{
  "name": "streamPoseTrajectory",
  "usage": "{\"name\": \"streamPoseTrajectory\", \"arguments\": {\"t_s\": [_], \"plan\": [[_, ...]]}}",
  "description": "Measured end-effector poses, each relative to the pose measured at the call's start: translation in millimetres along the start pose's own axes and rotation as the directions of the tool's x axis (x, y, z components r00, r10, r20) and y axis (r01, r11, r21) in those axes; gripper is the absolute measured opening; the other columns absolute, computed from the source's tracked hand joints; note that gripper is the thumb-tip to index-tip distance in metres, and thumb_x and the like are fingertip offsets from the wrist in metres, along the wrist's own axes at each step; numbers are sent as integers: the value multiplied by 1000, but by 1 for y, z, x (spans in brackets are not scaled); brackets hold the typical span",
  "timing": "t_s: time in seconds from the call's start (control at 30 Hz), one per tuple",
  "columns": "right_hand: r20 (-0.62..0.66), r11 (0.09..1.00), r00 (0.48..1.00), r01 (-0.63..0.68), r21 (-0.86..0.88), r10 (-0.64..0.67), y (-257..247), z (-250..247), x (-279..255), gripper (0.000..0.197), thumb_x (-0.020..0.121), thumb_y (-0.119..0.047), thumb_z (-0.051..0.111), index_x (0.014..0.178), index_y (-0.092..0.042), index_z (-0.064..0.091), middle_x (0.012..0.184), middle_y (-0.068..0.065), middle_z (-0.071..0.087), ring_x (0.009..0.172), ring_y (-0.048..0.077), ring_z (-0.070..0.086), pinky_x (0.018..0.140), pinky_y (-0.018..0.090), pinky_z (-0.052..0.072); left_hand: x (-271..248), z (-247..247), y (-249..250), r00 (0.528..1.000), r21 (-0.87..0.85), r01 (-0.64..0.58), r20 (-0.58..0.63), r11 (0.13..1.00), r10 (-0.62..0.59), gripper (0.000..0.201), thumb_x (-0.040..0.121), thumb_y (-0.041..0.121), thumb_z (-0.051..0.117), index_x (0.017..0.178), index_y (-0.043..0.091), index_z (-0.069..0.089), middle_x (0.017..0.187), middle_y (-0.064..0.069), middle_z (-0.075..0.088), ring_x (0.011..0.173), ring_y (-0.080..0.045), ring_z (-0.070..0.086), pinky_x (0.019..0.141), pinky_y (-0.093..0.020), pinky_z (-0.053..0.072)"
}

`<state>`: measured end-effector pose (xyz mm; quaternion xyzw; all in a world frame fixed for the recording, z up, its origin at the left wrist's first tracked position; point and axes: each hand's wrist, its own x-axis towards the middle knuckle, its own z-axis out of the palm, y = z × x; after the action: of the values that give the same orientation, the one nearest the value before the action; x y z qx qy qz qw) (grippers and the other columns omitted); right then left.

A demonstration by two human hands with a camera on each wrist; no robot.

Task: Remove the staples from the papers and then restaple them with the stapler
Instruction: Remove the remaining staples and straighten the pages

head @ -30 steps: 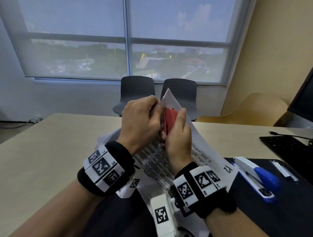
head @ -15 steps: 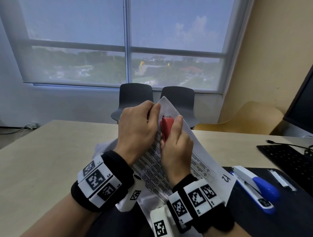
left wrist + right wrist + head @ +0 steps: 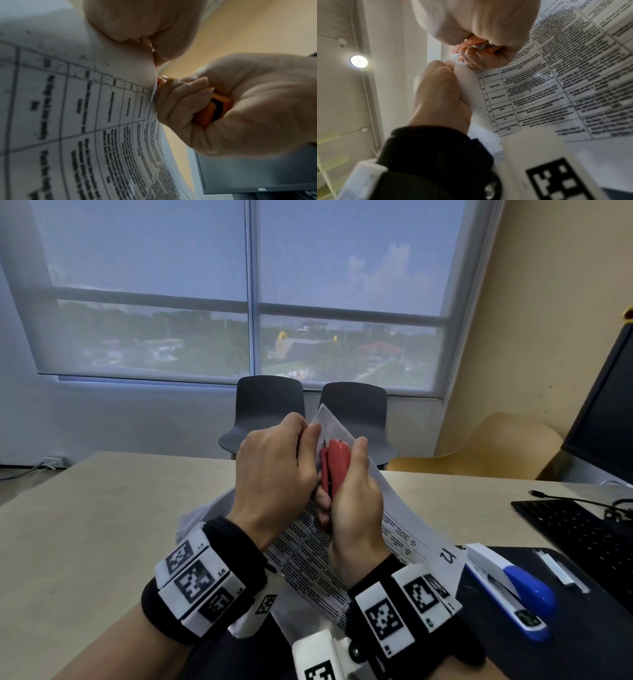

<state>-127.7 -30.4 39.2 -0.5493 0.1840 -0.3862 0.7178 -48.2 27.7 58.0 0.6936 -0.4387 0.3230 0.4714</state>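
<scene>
A stack of printed papers (image 3: 394,508) is lifted off the table, its top corner raised. My left hand (image 3: 305,440) pinches that corner from the left. My right hand (image 3: 346,491) grips a red staple remover (image 3: 334,465), whose metal tip sits against the paper right beside my left fingertips. In the left wrist view the right hand (image 3: 240,108) wraps around the remover (image 3: 214,108) at the sheet's edge (image 3: 85,121). The right wrist view shows the left hand (image 3: 440,94) bunching the corner. The staple itself is hidden. A blue and white stapler (image 3: 507,587) lies on the right.
A black mat (image 3: 513,645) under the stapler also carries a strip of staples (image 3: 558,570). A keyboard (image 3: 582,535) and a monitor (image 3: 606,412) stand at the right edge. Two dark chairs (image 3: 270,409) sit behind the beige table (image 3: 102,525).
Both hands have stayed on the paper corner. The right hand has shifted the remover slightly up toward the corner, so more of its red head shows. The head view has tilted upward.
</scene>
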Motion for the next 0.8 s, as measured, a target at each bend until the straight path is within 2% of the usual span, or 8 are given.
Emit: {"name": "streamPoseTrajectory", "arguments": {"t_s": [0.1, 0.17, 0.2, 0.3, 0.5, 0.6, 0.7, 0.8], "plan": [[16, 1000, 1000, -7, 26, 7, -2, 3, -4, 62, 92, -69, 39, 61, -17, 54, 46, 0, 38, 40, 12, 34, 40, 23, 27, 0, -1, 2, 999, 4, -43, -3, 999, 43, 34, 100, 26, 51, 69, 10, 51, 53, 7, 47, 44, -13, 42, 47, -29, 34], [-7, 986, 993, 118, -120, -119, 1, 2, -4, 63, 91, -70, 42, 53, -22, 54, 46, -7, 45, 45, 11, 42, 46, 29, 35, -2, -1, 2, 998, 14, -70, -3, 997, 70, 35, 100, 26, 50, 70, 8, 53, 55, 3, 52, 46, -17, 45, 48, -38, 38], [-11, 945, 974, 216, -246, -225, 2, 1, -3, 64, 91, -71, 40, 52, -23, 55, 46, -10, 49, 48, 9, 46, 50, 31, 38, -2, -2, 3, 997, 13, -82, -9, 997, 82, 35, 100, 25, 50, 70, 8, 53, 55, 2, 52, 46, -17, 45, 47, -37, 38], [19, 739, 865, 440, -510, -501, -1, -5, -1, 61, 93, -65, 34, 56, -20, 53, 46, -9, 49, 46, 6, 46, 48, 18, 34, -2, -5, 5, 993, 10, -101, -52, 995, 102, 34, 101, 24, 50, 70, 9, 54, 55, 3, 52, 45, -16, 43, 47, -34, 35], [39, 675, 840, 461, -576, -541, -4, -6, -1, 63, 94, -64, 29, 58, -19, 55, 46, -7, 51, 45, 8, 48, 45, 15, 30, -6, -3, 7, 991, 21, -95, -87, 995, 97, 32, 100, 22, 51, 70, 10, 54, 56, 4, 51, 45, -15, 41, 45, -34, 35], [111, 413, 730, 497, -763, -674, -4, -12, -2, 62, 95, -68, 25, 69, -19, 53, 52, -4, 56, 47, 13, 50, 46, 26, 31, -3, -6, 10, 991, 21, -89, -95, 996, 91, 32, 99, 20, 52, 69, 9, 53, 54, 2, 50, 44, -18, 41, 45, -37, 36], [235, 147, 609, 510, -847, -758, -10, -15, -1, 53, 97, -62, 29, 81, -16, 50, 57, -1, 55, 44, 20, 47, 42, 23, 24, -4, -8, 14, 994, -19, -66, -91, 998, 64, 32, 98, 19, 52, 68, 9, 53, 53, 3, 50, 44, -15, 42, 46, -31, 34], [202, 134, 616, 454, -881, -761, -22, -18, 7, 43, 98, -59, 29, 84, -19, 39, 59, -6, 43, 46, 15, 33, 43, 18, 11, -10, -3, 20, 998, -49, -42, -40, 998, 40, 33, 97, 21, 52, 64, 15, 48, 53, 10, 42, 43, -5, 33, 47, -17, 23]]}}
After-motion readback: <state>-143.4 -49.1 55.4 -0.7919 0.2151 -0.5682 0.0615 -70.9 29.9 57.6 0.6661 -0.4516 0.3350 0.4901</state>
